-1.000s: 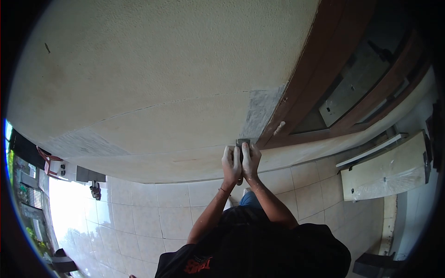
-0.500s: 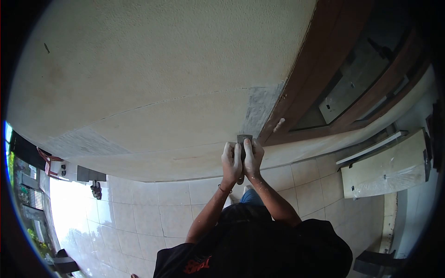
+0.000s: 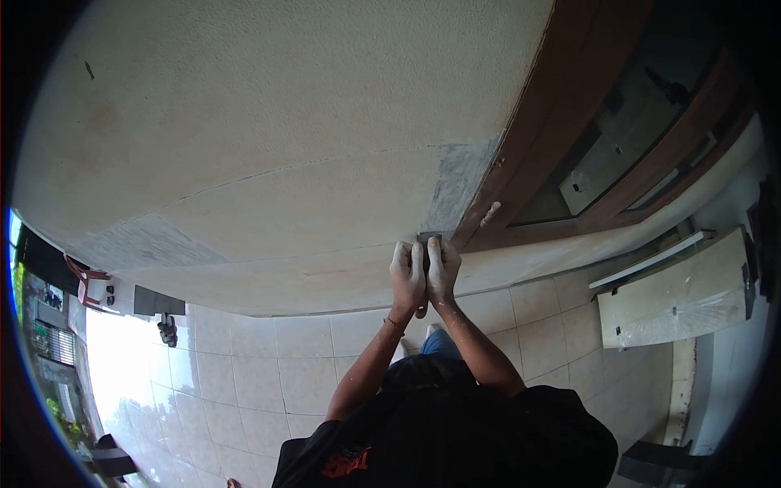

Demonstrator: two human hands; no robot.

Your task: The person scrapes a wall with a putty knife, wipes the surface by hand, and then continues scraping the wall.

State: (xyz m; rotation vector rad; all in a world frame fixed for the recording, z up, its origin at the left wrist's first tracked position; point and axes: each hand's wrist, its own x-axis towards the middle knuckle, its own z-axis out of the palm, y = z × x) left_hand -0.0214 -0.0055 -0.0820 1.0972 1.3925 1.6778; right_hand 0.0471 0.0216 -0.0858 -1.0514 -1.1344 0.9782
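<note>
Both hands are wrapped round one scraper (image 3: 425, 238), its flat dark blade against the wall (image 3: 325, 203) and its handle end poking out below the palms. My left hand (image 3: 407, 275) is closed on the handle's left side, the fingers coated in white dust. My right hand (image 3: 442, 270) closes on it from the right, with a finger laid along the blade. Right above the blade runs a grey scraped strip (image 3: 460, 183) of wall, beside the brown wooden frame (image 3: 521, 163). Most of the handle is hidden by my fingers.
A second grey scraped patch (image 3: 159, 244) lies on the wall to the left. Glass panes (image 3: 586, 175) sit in the frame. A plastic-wrapped pale panel (image 3: 671, 297) is at the right, a chair (image 3: 81, 281) at the far left. Tiles (image 3: 305, 378) cover the floor.
My hands and the scraper have shifted very slightly, with less of the blade showing above my fingers. The view has tilted a little. Both hands keep their hold.
</note>
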